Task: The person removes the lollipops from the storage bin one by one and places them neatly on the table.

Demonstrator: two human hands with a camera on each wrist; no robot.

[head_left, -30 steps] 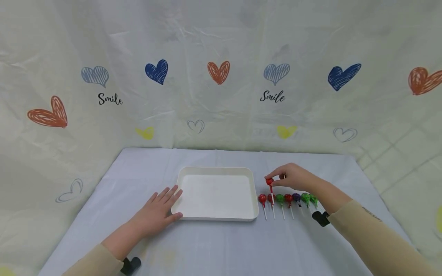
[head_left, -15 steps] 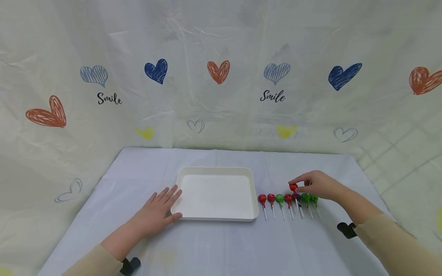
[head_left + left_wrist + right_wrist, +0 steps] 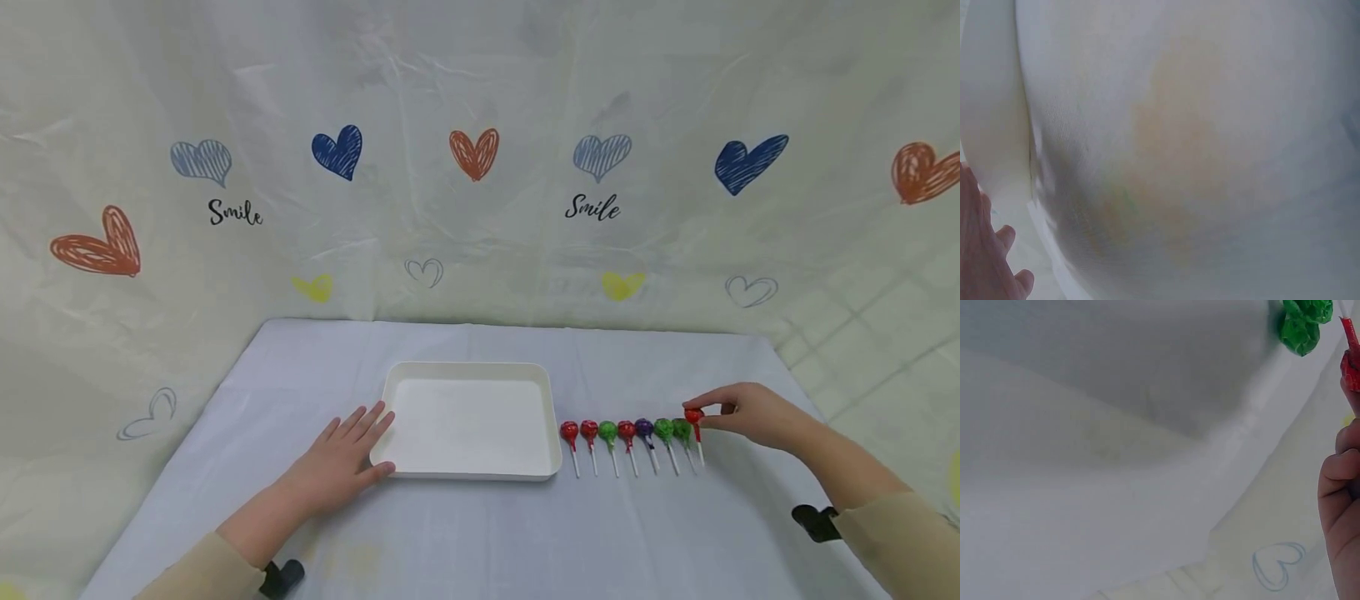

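In the head view my right hand (image 3: 757,414) pinches a red-wrapped lollipop (image 3: 694,416) by its head, stick pointing down, at the right end of a row of lollipops. The right wrist view catches the same red lollipop (image 3: 1351,369) at its right edge, near a green lollipop (image 3: 1302,328). The row holds red, green and purple ones, among them a purple lollipop (image 3: 644,428) and a red lollipop (image 3: 569,432) nearest the tray. My left hand (image 3: 341,458) lies with fingers spread, its fingertips on the left rim of a white rectangular tray (image 3: 468,477).
A white cloth covers the table (image 3: 480,542). Behind it hangs a pale backdrop (image 3: 525,242) printed with hearts and "Smile". The tray stands in the middle, just left of the row.
My right hand has carried the red lollipop rightward, from above the row's left part to its right end. My left hand has stayed at the tray.
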